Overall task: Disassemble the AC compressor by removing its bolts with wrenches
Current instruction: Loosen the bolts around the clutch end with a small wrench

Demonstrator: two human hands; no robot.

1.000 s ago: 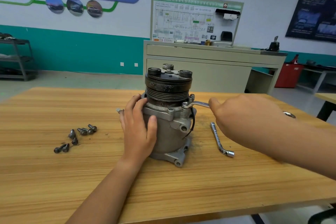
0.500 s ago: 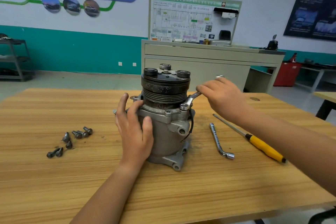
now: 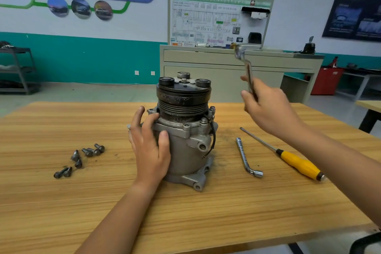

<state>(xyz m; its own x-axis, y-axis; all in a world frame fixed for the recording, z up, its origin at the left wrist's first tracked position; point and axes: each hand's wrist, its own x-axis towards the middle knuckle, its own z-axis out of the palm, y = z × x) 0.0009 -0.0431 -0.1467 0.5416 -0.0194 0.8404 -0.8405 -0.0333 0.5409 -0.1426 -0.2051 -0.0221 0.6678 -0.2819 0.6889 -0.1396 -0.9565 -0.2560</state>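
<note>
Two hands: the left hand (image 3: 149, 146) is on the compressor (image 3: 185, 140); the right hand (image 3: 268, 107) is raised in the air at about 2 o'clock from it.
Left hand state: open, with the palm and spread, mostly straight fingers pressed against the 9 o'clock side of the grey housing and the thumb lying on its front.
Right hand state: closed around the lower shaft of the wrench (image 3: 246, 70), gripping it.
Wrench: nearly upright, with its ring end toward 12 o'clock, above the hand and well apart from the compressor.
Compressor place: standing upright near the middle of the table (image 3: 61, 202), dark pulley and clutch on top, mounting lugs at the base.
Seated bolts: three bolt heads (image 3: 204, 120) show on the flange under the pulley, around 3 o'clock on its rim.
Loose bolts: several removed bolts (image 3: 80, 159) lie in a scattered group on the table at 9 o'clock from the compressor, beyond the left hand.
Socket wrench: an L-shaped socket wrench (image 3: 246, 158) lies flat at 3 o'clock from the compressor, its bent end toward the viewer.
Screwdriver: a yellow-handled screwdriver (image 3: 296, 161) lies farther out at 3 o'clock, just beside the socket wrench, with its tip pointing toward 10 o'clock.
</note>
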